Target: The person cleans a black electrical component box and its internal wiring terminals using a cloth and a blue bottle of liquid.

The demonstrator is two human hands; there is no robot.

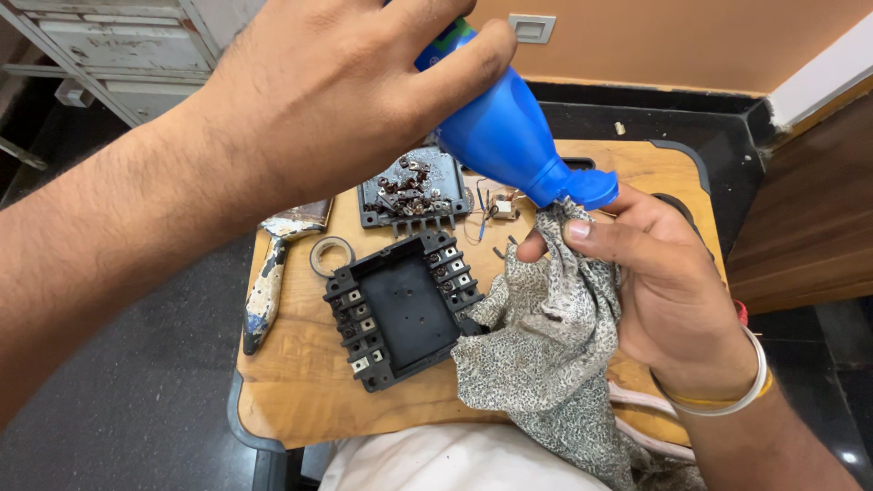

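The left hand [336,91] grips a smooth blue plastic bottle [509,136], tilted with its cap touching a soft, speckled grey cloth [546,336]. The right hand [664,273] pinches this crumpled cloth at the nozzle. On the wooden desk [300,382] lies 1 square black plastic housing [400,309] with metal terminals, just beside the cloth.

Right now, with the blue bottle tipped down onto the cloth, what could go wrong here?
1. The blue bottle in the left hand points steeply down at the patterned cloth; too much liquid may soak through onto the right hand.
2. The cloth's edge lies against the black plastic housing, so drips could reach its metal terminals.
3. The hanging cloth might sweep the loose small parts on the second black tray off the wooden board.
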